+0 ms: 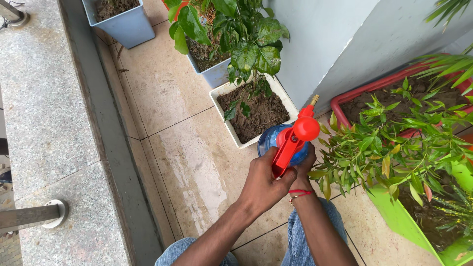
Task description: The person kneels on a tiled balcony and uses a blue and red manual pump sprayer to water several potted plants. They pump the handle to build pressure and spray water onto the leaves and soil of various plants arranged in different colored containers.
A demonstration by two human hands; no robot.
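At the frame's centre, the left hand (263, 184) is clamped on the red pump handle (286, 155) of a blue spray bottle (268, 140). The right hand (304, 165) wraps the bottle from behind, just below the white planter (224, 111).

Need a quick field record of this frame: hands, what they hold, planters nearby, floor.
left hand: wrapped over the red trigger of the spray bottle
right hand: gripping the bottle's blue body from the far side; red thread on the wrist
nozzle: brass tip, aimed up and away from the person
white planter: just beyond the bottle, soil and a small plant
red planter: to the right, by the wall
green planter: near right, leafy shrub
floor: beige tiles, wet streak
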